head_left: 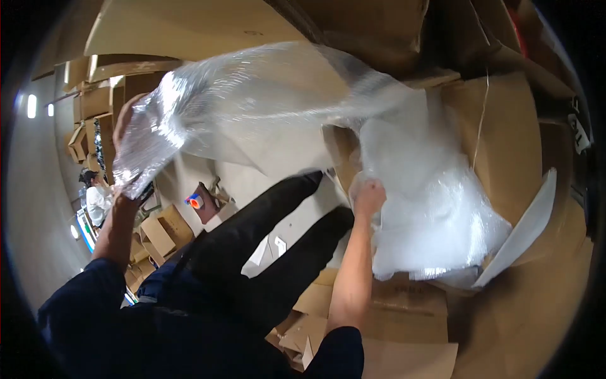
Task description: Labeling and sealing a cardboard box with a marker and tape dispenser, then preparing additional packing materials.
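Gripping clear plastic wrap (252, 95) — 2 hands (126, 194) (368, 196); 1 person (98, 201) beyond, left.

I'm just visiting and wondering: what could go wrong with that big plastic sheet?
The clear plastic sheet might snag or tear on the cardboard edges close to its right part.

It spreads wide and creased between the left hand and the right hand, so it could crumple further if either slips.

White scraps lie on the floor near the person's legs and might slide underfoot.
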### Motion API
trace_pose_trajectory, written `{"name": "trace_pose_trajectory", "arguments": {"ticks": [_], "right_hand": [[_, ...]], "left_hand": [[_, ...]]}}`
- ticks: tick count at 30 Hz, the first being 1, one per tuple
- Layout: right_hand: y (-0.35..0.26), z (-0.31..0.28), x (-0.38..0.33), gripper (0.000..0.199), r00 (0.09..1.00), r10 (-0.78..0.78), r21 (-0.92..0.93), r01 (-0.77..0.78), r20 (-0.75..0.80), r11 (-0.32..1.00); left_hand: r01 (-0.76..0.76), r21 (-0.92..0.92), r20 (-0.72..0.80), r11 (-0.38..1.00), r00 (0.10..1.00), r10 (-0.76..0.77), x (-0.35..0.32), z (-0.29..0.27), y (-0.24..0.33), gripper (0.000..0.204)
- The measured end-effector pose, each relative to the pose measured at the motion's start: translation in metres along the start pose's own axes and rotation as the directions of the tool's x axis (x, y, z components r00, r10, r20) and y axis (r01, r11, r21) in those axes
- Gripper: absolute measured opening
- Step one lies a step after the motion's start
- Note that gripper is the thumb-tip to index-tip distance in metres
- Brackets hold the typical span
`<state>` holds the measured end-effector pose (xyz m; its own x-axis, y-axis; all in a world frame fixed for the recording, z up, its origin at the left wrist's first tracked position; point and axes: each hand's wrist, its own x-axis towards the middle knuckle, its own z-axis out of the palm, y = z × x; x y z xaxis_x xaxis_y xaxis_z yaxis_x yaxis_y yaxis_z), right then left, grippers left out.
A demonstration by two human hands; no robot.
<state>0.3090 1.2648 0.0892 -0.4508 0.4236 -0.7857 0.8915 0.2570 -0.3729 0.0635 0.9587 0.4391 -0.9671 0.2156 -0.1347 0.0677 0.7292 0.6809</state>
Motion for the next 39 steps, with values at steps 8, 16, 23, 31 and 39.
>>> {"name": "trace_pose_trajectory", "arguments": {"ticks": [8,16,23,31,39], "right_hand": [[-0.163,-0.035,-0.222,0.029,0.768,-0.627,0.242,0.638,-0.133,0.731],[-0.021,-0.099,-0.034,0.110,0.659,0.091,0.004,-0.133,-0.747,0.991],[0.015,-0.099,-0.040,0.024,0.721,0.020,0.289,0.252,-0.693,0.924],[-0.123,-0.068,-0.230,0.032,0.583,-0.778,0.716,0.437,0.235,0.544],[0.033,-0.167,0.041,0.099,0.914,-0.401,-0.890,0.137,-0.055,0.436]], "left_hand": [[0.529,-0.320,0.545,0.786,0.781,-0.304,-0.078,0.166,0.024,0.050],[0.615,-0.244,0.049,0.750,0.780,-0.623,-0.039,0.100,-0.071,0.015],[0.336,-0.013,0.111,0.942,0.937,-0.333,-0.070,0.105,-0.033,0.015],[0.838,-0.342,0.320,0.425,0.529,-0.786,-0.059,0.151,0.007,0.027],[0.638,-0.282,0.085,0.716,0.760,-0.644,-0.070,0.104,-0.059,0.022]]}}
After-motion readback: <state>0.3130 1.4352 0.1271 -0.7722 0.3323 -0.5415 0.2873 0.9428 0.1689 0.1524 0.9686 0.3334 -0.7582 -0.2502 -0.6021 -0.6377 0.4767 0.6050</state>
